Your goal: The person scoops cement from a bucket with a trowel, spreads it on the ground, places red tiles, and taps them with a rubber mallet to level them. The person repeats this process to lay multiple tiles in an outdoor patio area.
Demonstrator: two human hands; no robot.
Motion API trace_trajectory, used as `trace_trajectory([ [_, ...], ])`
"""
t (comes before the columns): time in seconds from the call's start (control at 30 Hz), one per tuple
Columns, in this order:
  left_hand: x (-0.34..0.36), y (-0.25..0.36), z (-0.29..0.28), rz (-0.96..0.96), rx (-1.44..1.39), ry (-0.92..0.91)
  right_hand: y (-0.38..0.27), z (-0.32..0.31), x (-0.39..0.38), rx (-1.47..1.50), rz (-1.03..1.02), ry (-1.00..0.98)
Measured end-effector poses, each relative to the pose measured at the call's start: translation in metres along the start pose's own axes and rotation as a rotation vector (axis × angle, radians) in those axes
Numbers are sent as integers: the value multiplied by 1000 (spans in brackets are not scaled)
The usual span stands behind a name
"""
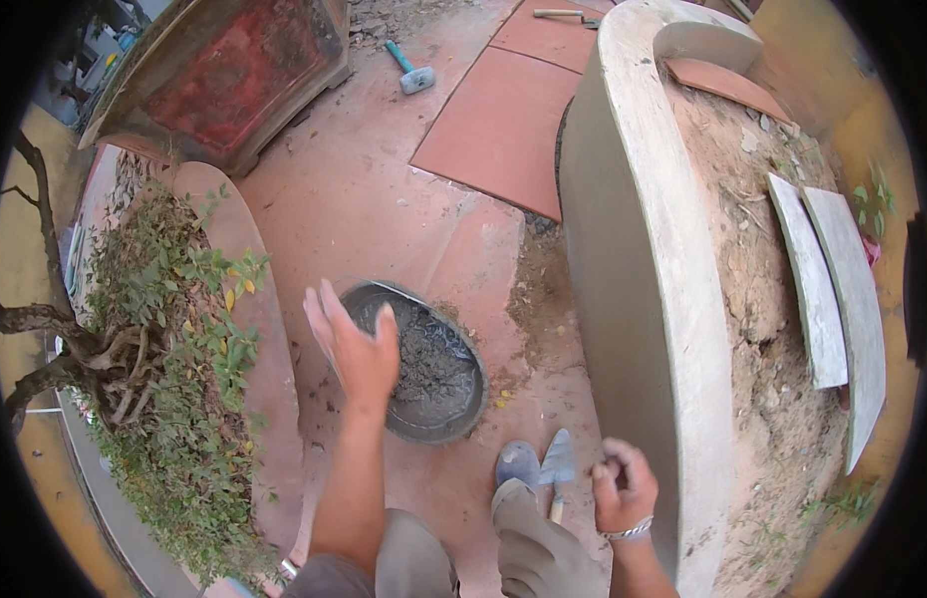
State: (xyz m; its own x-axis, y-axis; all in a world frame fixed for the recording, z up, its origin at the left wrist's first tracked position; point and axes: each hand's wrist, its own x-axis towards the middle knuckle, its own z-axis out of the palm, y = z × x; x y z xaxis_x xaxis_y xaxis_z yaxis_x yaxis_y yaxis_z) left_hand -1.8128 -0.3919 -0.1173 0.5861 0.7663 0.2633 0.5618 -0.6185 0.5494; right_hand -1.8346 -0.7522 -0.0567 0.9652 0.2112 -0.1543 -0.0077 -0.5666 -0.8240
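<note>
My left hand [356,344] is raised with its fingers stretched and thumb apart, holding nothing. It hovers over the left side of a black tub [463,431], covering part of the rim. Wet grey mortar [423,364] lies in the tub. My right hand [623,486], with a bracelet at the wrist, is loosely curled beside the curved planter wall [633,299]. Nothing shows between its fingers. A pointed trowel [558,460] lies on the ground between my shoe [518,463] and the right hand, apart from the hand; its handle is partly hidden by my trouser leg.
Large red tiles [493,130] cover the ground ahead. A mallet [413,78] with a teal handle and another trowel [561,14] lie farther off. Left stand a planted bed [184,379] and a big planter box [234,80]. Grey slabs [852,309] rest on soil at right.
</note>
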Motion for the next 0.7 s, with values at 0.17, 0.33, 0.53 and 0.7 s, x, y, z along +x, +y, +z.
trace_trajectory([
  [0.17,86,19,-8,-180,285,-529,-83,-42,120,-354,-340,217],
  [0.33,67,56,-57,34,468,-548,-73,-28,212,-752,-168,273],
  [0.53,14,82,-108,-282,150,-844,-55,-28,223,-770,-135,223],
  [0.7,-26,82,-122,-360,175,-830,-55,-32,224,-797,-160,176],
])
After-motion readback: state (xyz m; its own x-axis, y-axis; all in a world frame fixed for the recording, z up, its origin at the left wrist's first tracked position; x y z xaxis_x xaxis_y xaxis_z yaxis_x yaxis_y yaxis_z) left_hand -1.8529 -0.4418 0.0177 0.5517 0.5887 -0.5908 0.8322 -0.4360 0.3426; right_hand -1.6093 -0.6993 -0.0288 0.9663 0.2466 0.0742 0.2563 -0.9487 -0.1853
